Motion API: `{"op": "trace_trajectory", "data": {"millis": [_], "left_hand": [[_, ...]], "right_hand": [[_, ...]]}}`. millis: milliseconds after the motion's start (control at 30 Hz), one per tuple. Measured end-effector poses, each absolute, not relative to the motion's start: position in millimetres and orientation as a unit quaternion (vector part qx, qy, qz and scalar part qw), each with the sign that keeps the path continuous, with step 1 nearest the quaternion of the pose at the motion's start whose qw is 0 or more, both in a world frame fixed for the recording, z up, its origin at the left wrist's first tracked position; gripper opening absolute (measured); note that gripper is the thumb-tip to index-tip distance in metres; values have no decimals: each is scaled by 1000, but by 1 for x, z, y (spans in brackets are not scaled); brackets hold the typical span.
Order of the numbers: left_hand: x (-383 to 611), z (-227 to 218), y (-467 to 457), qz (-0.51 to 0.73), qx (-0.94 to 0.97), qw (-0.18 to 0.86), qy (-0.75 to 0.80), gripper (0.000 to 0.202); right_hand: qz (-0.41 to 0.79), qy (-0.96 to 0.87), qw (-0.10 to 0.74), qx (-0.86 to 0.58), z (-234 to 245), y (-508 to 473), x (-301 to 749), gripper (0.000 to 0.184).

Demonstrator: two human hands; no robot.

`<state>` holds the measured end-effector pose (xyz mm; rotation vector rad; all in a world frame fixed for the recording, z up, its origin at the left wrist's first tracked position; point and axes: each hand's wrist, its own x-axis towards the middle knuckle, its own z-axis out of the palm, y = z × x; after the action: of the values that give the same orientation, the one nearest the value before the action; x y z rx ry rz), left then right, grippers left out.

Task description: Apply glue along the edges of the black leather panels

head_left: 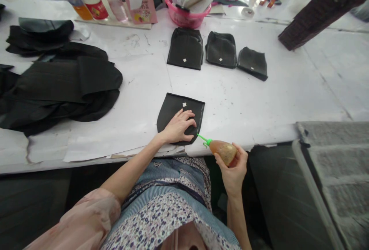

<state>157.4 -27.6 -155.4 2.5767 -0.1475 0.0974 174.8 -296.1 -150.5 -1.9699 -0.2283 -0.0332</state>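
Observation:
Near the table's front edge lies a black fabric piece [170,111] with a small white label and a pale line along its right side. My left hand [181,127] rests on it, fingers spread and pressing down. My right hand [235,165] is wrapped round a glue bottle [223,151] with brownish contents and a green nozzle. The bottle is tilted, its nozzle tip at the right edge of the black piece, close to my left thumb. Whether liquid is coming out is too small to tell.
Black pieces [185,48] with white labels lie in a row farther back. A heap of black fabric [57,85] spreads at left. Behind stand a pink basket [187,19], bottles and a pink box [145,14]. A dark block-shaped object [314,15] is at right, above a grey padded surface [340,165].

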Motion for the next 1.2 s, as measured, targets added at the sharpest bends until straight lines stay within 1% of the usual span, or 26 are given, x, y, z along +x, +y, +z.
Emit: {"op": "trace_trajectory", "data": {"millis": [267, 500, 667, 833, 1000, 1200], "left_hand": [[157, -157, -27, 38, 962, 265, -57, 35], [158, -158, -27, 37, 954, 291, -54, 34], [157, -158, -26, 38, 957, 283, -56, 34], [157, -158, -27, 38, 956, 286, -56, 33], [157, -157, -27, 35, 953, 295, -51, 33], [157, -157, -25, 32, 955, 290, -57, 32]], "right_hand": [[18, -105, 551, -828, -151, -298, 160, 67], [27, -92, 567, -818, -152, -299, 159, 70], [50, -110, 563, -817, -150, -304, 159, 68], [56, -117, 565, -815, -150, -309, 160, 68], [36, -116, 560, -819, -154, -302, 159, 67], [48, -133, 554, -821, -155, -310, 161, 68]]}}
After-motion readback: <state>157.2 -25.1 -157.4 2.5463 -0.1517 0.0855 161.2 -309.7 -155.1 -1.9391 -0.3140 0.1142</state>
